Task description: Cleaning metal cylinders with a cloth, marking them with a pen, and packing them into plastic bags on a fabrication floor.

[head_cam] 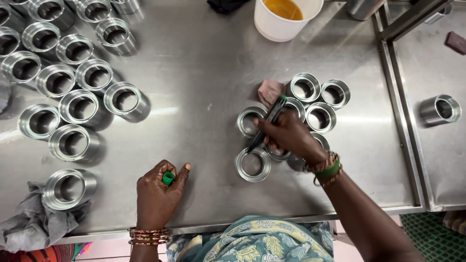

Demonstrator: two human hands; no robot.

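Head view cuts off the white bucket (284, 24) of amber liquid, while the right hand (290, 136) grips a marker (266, 125) over hollow metal rings (253, 164) and the left hand (158, 191) pinches its green cap (168, 178).

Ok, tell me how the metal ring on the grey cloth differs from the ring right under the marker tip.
The ring on the grey cloth sits alone at the table's left front on a crumpled grey cloth, no hand near it. The ring under the marker tip stands on the bare steel table, close beside other rings, with the right hand holding a green-capped marker over it. The cloth ring looks larger. Both are shiny, hollow and upright.
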